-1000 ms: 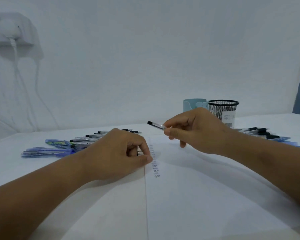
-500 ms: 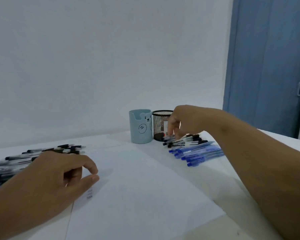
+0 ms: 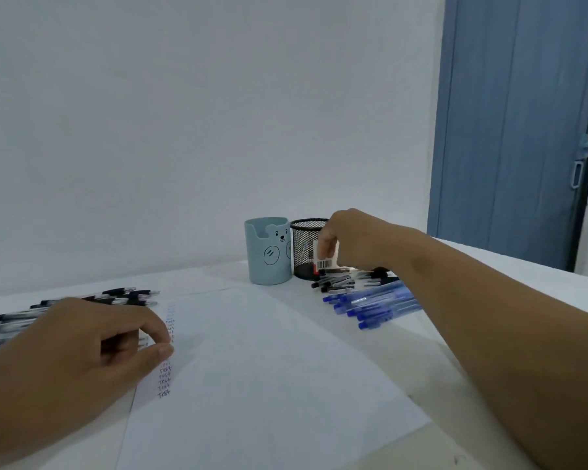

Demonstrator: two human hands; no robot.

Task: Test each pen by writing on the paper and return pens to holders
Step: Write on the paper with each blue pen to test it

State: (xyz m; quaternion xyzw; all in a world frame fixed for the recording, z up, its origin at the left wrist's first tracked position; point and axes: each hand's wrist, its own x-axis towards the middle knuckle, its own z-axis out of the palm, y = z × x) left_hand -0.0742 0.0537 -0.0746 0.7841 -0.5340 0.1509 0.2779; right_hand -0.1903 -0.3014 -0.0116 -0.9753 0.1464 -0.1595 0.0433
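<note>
A white paper (image 3: 269, 368) lies on the table with a column of small "Test" marks (image 3: 165, 378) down its left side. My left hand (image 3: 82, 347) rests on the paper's left edge, fingers loosely curled, holding nothing. My right hand (image 3: 353, 242) hovers in front of the black mesh holder (image 3: 304, 252), fingers hanging down just above a small pile of black pens (image 3: 336, 283); I see no pen between them. A light blue bear holder (image 3: 269, 256) stands left of the mesh one. Several blue pens (image 3: 374, 303) lie under my right forearm.
Another heap of black pens (image 3: 116, 296) lies beyond my left hand at the table's left. A white wall runs behind the table, and a blue door (image 3: 516, 130) stands at the right. The table edge (image 3: 523, 259) runs back toward it.
My right hand carried a black pen from above the paper over to the pile by the mesh holder and now holds none. The view swung right. My left hand stayed put.
</note>
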